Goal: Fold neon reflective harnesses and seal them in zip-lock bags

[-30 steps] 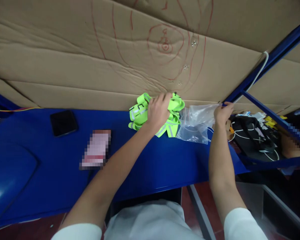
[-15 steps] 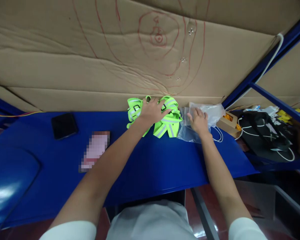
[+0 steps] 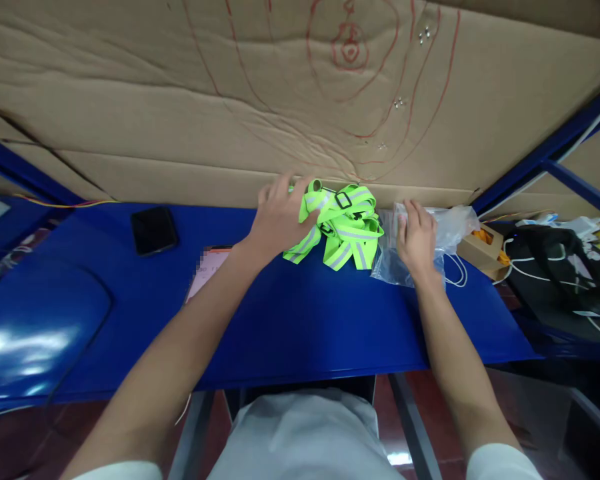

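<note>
A bundle of neon-green reflective straps (image 3: 347, 227) with a black buckle lies on the blue table (image 3: 300, 320) against the cardboard wall. My left hand (image 3: 277, 217) rests on the bundle's left side, fingers curled around a strap. My right hand (image 3: 416, 240) lies on a clear plastic bag (image 3: 453, 227) just right of the bundle, its fingers close together and bent onto the plastic.
A black phone (image 3: 153, 230) lies at the table's back left, a pink paper (image 3: 205, 273) beside my left forearm. A small cardboard box (image 3: 483, 248), white cables (image 3: 455, 270) and a black bag (image 3: 555, 267) sit to the right. Blue frame bars (image 3: 545, 150) rise at right.
My right hand came down from the bag's raised edge near the frame bar and now rests on the bag. My left hand shifted to the bundle's left side. The view moved slightly.
</note>
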`<state>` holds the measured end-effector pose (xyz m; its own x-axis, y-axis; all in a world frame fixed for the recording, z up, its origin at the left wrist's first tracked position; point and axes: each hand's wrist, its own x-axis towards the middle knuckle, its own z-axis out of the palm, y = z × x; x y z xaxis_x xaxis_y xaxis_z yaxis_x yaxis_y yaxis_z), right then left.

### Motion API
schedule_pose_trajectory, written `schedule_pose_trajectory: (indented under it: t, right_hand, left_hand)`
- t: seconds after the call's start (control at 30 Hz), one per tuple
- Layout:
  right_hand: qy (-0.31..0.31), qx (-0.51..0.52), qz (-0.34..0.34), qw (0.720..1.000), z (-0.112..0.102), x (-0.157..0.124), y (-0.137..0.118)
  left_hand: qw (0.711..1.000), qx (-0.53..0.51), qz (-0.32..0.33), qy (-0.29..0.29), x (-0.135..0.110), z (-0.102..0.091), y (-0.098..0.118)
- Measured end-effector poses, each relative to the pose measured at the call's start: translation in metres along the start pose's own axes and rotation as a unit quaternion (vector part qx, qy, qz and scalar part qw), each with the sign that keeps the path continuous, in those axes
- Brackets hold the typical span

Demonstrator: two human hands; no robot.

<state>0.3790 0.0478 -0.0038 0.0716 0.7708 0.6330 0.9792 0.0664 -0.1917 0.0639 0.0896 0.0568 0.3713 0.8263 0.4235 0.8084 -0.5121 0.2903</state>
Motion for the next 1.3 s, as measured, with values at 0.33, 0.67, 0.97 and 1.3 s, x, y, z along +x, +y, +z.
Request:
schedule_pose_trajectory:
  t: [0.33, 0.67, 0.97, 1.3]
  right_hand:
    - [-0.104, 0.076, -0.293, 0.947, 0.009, -0.041, -0.098]
    - [-0.149, 0.164, -0.212, 0.952, 0.017, -0.046, -0.100]
    - [-0.283, 0.290, -0.176, 0.897, -0.008, -0.040, -0.103]
    - [-0.201, 0.160, -0.395, 0.882, -0.072, -0.102, -0.133]
  left_hand:
    - [0.977, -0.146, -0.150, -0.038, -0.023, 0.039, -0.055]
    - [0.963, -0.232, -0.128, -0.055, -0.123, 0.039, -0.004]
    - [0.969, -0.167, -0.053, -0.173, -0.184, 0.023, 0.042]
    - [0.962, -0.201, 0.026, -0.181, -0.205, -0.010, 0.039]
